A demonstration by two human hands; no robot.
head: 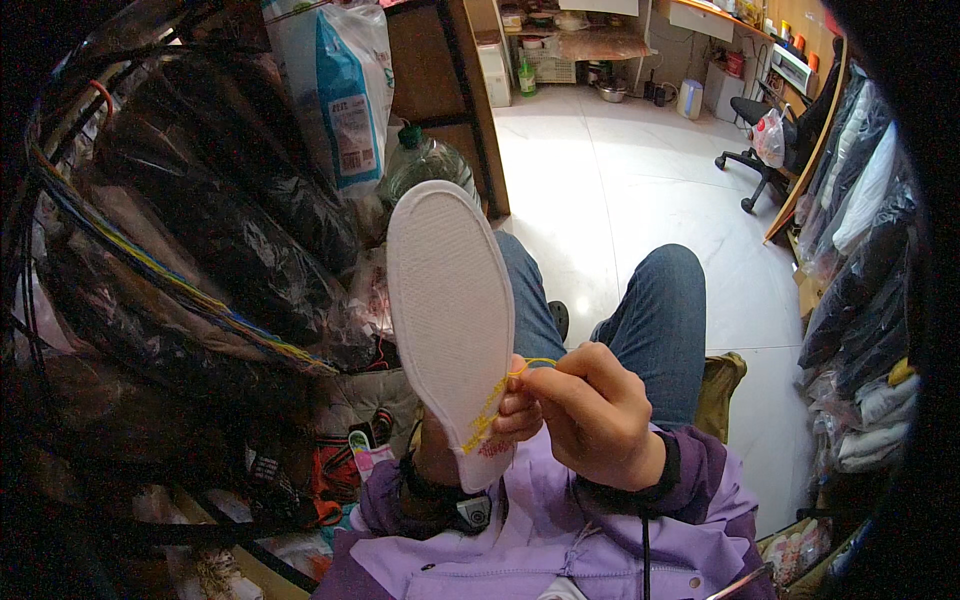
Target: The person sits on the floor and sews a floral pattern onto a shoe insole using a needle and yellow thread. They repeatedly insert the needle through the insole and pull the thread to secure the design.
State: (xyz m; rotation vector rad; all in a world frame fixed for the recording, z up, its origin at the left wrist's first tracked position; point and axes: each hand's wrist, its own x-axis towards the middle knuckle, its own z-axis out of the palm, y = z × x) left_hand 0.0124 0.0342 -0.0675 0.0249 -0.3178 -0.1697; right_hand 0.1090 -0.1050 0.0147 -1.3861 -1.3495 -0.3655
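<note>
A white fabric insole [450, 300] stands tilted up before my chest, its rounded toe end pointing away from me. Yellow stitches [480, 424] run along its lower right edge, with a patch of dark red stitches [495, 448] beneath them. From behind, my left hand [519, 412] grips the insole, and its fingers curl round the right edge. My right hand [596, 412] pinches a yellow thread [536, 361] at that same edge, and the thread makes a small loop there. Whether a needle is between the fingertips is hidden.
At the left, a bundle of coloured threads [225, 307] hangs before plastic-covered garments [217, 172]. A large plastic bottle [431, 161] stands behind the insole. More wrapped clothes [855, 195] hang at the right, near an office chair [765, 150] on a pale tiled floor [570, 165].
</note>
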